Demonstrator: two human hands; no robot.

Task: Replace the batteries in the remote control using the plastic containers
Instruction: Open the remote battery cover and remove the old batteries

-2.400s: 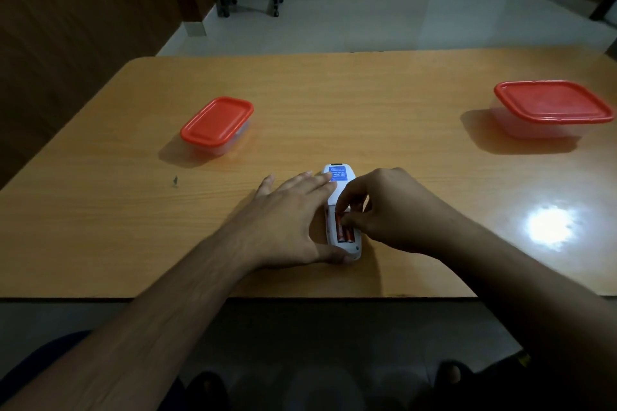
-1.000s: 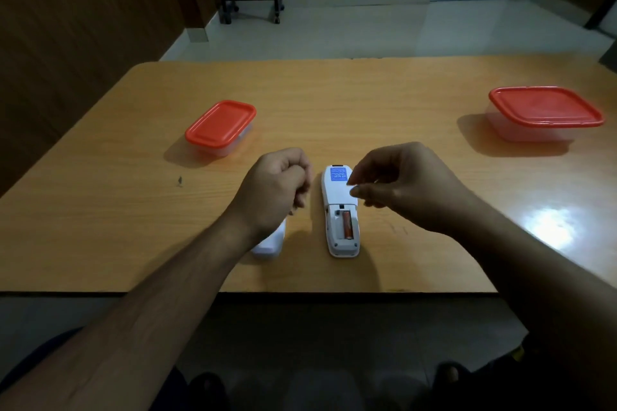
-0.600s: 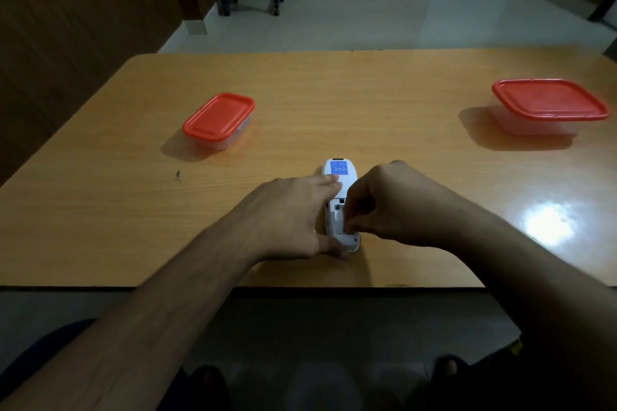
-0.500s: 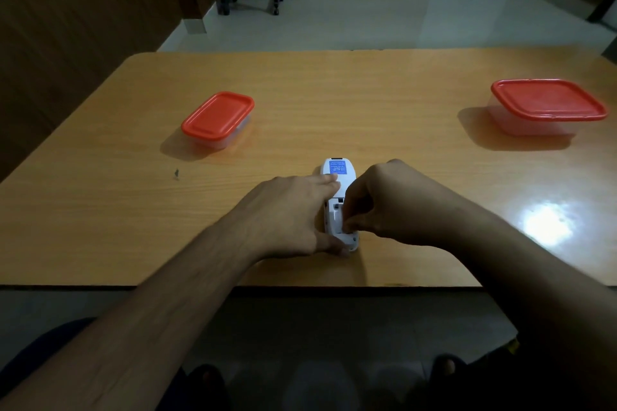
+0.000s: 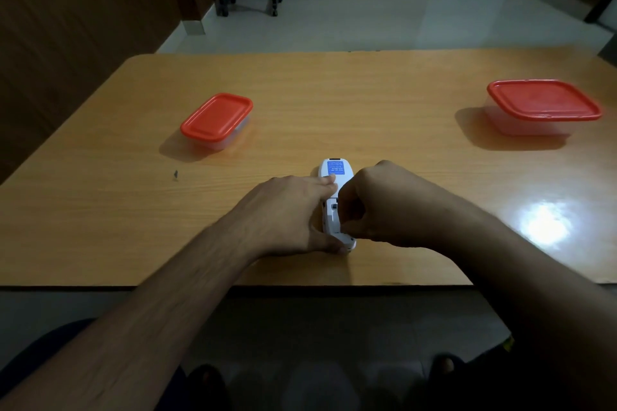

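Note:
The white remote control lies face down near the table's front edge, its blue label at the far end. My left hand grips it from the left, fingers across its back and thumb round its near end. My right hand is curled over the open battery compartment, fingertips pinching into its right side, where a battery lay a moment ago; the fingers hide that battery. The compartment's left slot shows bare white. Two clear plastic containers with red lids stand closed: a small one at the left, a larger one at the far right.
The wooden table has its front edge just below my hands. A small dark speck lies left of the remote. A bright lamp glare sits on the right. Beyond the table are tiled floor and a wheeled stand.
One second ago both hands hovered above the remote, one battery showing in the compartment. Both have come down: the left grips the remote, the right digs into the compartment. Little movement since.

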